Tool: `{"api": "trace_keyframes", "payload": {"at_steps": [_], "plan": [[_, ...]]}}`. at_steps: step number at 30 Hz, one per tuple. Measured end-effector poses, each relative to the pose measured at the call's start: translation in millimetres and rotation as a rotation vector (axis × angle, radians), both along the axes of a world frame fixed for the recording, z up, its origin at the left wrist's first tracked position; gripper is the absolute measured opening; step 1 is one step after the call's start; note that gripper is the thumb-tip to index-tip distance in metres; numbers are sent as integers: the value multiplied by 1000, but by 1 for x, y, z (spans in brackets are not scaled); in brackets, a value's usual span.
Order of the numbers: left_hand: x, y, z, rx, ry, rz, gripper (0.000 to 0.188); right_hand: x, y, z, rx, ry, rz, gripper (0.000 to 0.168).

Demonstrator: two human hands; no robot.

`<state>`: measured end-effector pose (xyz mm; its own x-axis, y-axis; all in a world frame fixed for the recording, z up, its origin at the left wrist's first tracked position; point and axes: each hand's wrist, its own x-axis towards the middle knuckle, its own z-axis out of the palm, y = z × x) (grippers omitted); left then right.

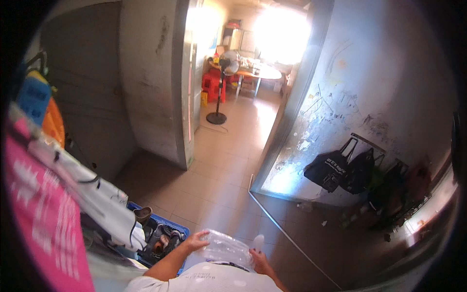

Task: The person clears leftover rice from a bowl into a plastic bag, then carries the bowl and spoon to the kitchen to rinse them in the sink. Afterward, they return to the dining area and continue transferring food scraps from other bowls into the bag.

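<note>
A clear, shiny plastic container or bag [227, 247] is held just in front of my white shirt [215, 279]. My left hand [197, 241] grips its left end. At the right end, my right hand [259, 260] has its fingers on the plastic. A pale, translucent rounded piece [258, 241] stands up right above my right hand; I cannot tell whether it belongs to the container. The lower edge of the plastic lies close to my shirt.
A blue plastic crate [185, 230] of shoes stands left of my left hand. A thin pole [288, 235] slants across the tiled floor on the right. Ahead, a doorway shows a standing fan [217, 118] and a table [268, 71]. Black bags [326, 169] hang on the right wall.
</note>
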<state>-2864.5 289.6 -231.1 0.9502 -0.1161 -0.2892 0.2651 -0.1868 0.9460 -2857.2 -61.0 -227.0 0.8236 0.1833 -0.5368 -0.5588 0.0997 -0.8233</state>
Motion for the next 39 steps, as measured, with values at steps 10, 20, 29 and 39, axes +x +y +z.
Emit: {"api": "trace_keyframes", "payload": {"at_steps": [10,20,29,39], "plan": [[248,-8,33,90,-29,-51,53,220,28,2,66,143,-194,15],[464,89,76,-74,12,371,46,552,137,19,37,77,216,28],[654,174,54,-401,130,661,38,803,239,-24,-80,29,326,26],[1007,261,78,-232,82,117,35,1030,291,39,50,-21,-79,22]]}}
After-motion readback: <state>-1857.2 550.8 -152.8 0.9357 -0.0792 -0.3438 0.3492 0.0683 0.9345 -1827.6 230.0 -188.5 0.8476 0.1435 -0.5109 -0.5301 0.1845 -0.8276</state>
